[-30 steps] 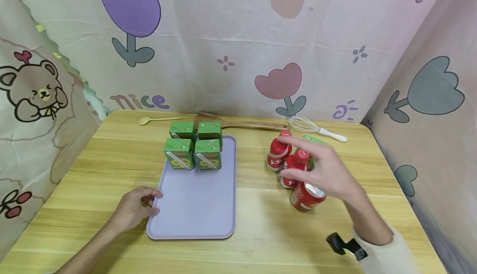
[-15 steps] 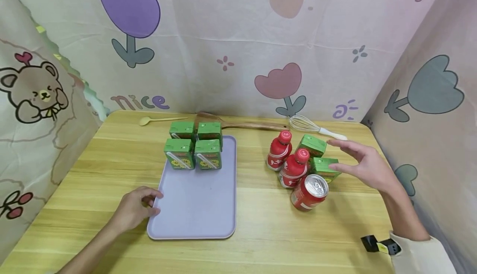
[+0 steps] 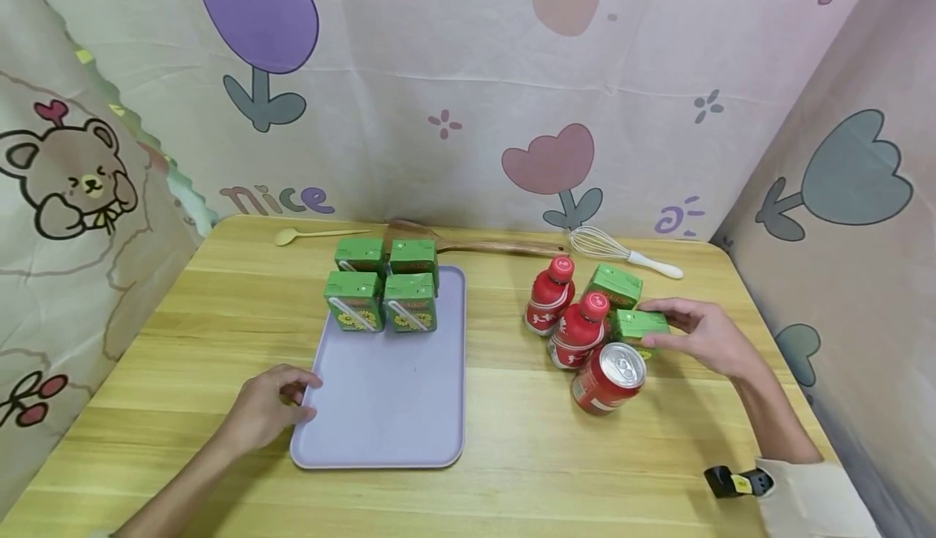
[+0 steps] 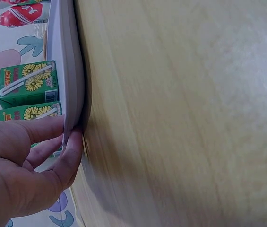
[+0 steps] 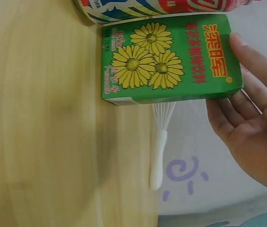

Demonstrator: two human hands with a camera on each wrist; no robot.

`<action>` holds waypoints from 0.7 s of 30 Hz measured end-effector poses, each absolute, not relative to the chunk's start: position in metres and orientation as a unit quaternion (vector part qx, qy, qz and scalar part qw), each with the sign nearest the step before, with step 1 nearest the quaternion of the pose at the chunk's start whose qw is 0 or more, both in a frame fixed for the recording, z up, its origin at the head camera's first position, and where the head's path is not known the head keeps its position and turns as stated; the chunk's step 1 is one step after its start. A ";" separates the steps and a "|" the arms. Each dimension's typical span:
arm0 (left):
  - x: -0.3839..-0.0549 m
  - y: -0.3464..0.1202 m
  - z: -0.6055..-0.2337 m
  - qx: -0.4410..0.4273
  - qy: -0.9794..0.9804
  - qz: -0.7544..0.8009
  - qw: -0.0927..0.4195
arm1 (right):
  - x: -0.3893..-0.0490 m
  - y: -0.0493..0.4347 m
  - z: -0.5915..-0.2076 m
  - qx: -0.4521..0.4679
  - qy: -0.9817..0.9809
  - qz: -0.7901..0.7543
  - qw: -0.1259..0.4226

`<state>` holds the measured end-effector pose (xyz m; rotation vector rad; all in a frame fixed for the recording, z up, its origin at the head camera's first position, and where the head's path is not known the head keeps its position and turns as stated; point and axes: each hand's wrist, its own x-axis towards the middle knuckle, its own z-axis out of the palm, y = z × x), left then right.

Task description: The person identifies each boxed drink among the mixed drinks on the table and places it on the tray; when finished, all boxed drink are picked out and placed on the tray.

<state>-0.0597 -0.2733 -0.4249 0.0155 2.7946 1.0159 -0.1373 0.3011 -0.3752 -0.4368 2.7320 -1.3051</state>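
My left hand [image 3: 262, 410] pinches the left rim of a lilac tray [image 3: 383, 408]; in the left wrist view the fingers [image 4: 72, 158] lie on both sides of the rim. Several green drink cartons [image 3: 411, 304] with straws stand at the tray's far end. On the right, my right hand [image 3: 711, 339] holds the upper part of another green carton [image 5: 164, 61] between thumb and fingers; that carton still stands among the other drinks. A red can [image 3: 607, 379] is in front of it, a second green carton [image 3: 614, 282] behind, and two red bottles [image 3: 578, 331] to its left.
Along the table's back edge lie a pale yellow spoon [image 3: 288, 236], a brown wooden spatula [image 3: 497, 247] and a whisk [image 3: 654, 264] with a white handle. Printed cloth [image 3: 395, 115] hangs behind the table [image 3: 512, 473] and at both sides.
My right hand has moved right from above the red bottles, then in to the nearer green carton, which it now grips. My left hand has stayed on the tray's rim.
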 end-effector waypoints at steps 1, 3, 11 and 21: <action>-0.060 -0.273 -0.425 0.005 0.936 0.341 0.085 | -0.137 0.301 -0.376 -0.143 0.892 -0.427 0.043; -0.060 -0.273 -0.425 0.006 0.936 0.343 0.086 | -0.137 0.302 -0.379 -0.143 0.890 -0.431 0.047; -0.059 -0.273 -0.425 0.008 0.935 0.345 0.084 | -0.139 0.302 -0.387 -0.139 0.877 -0.456 0.064; -0.058 -0.273 -0.424 0.005 0.936 0.343 0.080 | -0.135 0.304 -0.394 -0.123 0.887 -0.444 0.040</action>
